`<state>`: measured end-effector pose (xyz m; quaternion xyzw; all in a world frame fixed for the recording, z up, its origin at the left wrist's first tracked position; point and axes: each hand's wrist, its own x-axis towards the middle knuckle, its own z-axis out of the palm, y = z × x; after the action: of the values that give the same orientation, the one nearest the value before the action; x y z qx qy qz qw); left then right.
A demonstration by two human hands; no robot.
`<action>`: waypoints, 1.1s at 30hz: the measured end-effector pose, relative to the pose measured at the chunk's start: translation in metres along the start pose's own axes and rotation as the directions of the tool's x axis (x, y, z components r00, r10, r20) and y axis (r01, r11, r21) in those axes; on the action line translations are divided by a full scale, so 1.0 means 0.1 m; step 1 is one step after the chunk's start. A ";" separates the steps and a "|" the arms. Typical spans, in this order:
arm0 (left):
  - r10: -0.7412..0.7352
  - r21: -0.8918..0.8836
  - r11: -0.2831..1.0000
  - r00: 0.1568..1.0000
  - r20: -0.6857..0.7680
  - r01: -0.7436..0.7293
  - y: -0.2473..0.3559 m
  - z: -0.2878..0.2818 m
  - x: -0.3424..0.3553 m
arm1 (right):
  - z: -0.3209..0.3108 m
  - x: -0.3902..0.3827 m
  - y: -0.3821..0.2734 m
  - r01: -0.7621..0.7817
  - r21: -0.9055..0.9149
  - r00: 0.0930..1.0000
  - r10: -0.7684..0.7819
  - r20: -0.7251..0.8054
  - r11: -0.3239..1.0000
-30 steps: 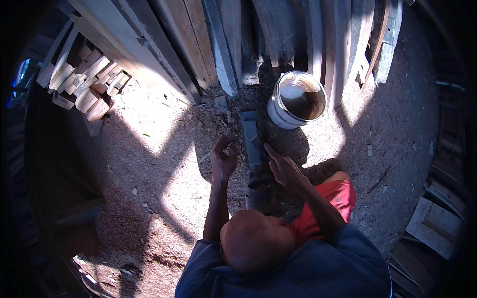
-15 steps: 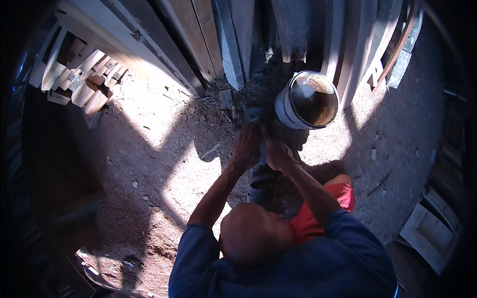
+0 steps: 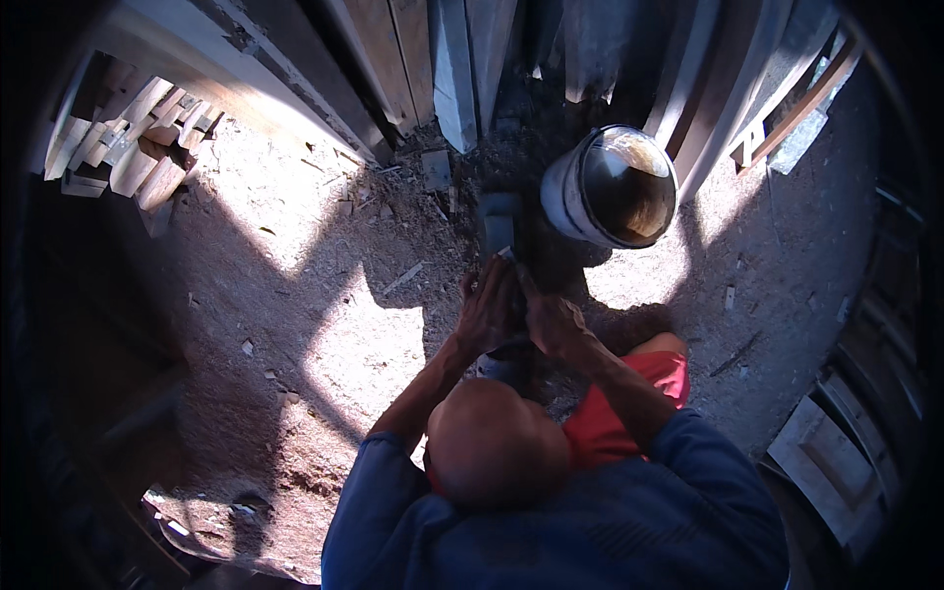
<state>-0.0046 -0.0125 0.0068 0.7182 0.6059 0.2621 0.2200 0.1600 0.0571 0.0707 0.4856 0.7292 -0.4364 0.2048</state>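
My left hand (image 3: 486, 313) and my right hand (image 3: 555, 322) are close together, low in front of me. Under the left fingertips shows the bright tip of a flat, blade-like piece (image 3: 504, 252); the rest is hidden by my hands. Left fingers lie long and pressed down on it. My right hand is closed around its other side, index finger stretched forward. Just beyond the fingertips lies a narrow grey-blue block (image 3: 500, 214), like a sharpening stone, in deep shade; the tip meets its near end.
A white bucket (image 3: 560, 202) with dark contents stands right of the block. Long boards (image 3: 454, 79) lean along the far side. Cut wood pieces (image 3: 147, 147) are stacked at far left. Wood chips litter the floor (image 3: 374, 344). A panelled wooden piece (image 3: 826, 462) lies at right.
Both hands have drawn back toward me together, uncovering more of the grey-blue block and the bright tip. The view has shifted slightly; the bucket has stayed in place.
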 end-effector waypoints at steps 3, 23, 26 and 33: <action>-0.007 0.023 1.000 1.000 0.005 0.007 0.02 0.06 -0.12 | -0.01 -0.05 -0.05 -0.047 0.004 0.997 0.047 0.055 0.999; -0.381 0.032 0.916 0.894 -0.236 0.399 0.39 -0.28 -0.72 | 0.08 -0.73 -0.17 0.106 0.172 0.994 -0.104 -0.022 0.979; -0.698 -0.559 0.648 0.696 -0.166 0.517 0.46 -0.57 -0.49 | 0.15 -0.88 -0.15 0.297 0.306 0.935 -0.211 -0.284 0.905; -0.567 -0.993 0.015 0.819 0.087 0.116 0.64 -0.83 -0.12 | 0.18 -1.02 -0.18 0.507 0.206 0.766 -0.328 -0.552 0.837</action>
<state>-0.0114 -0.0356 0.1092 0.1576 0.4618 0.6482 0.5846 0.1871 -0.0142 0.1422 0.4313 0.7596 -0.4520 -0.1810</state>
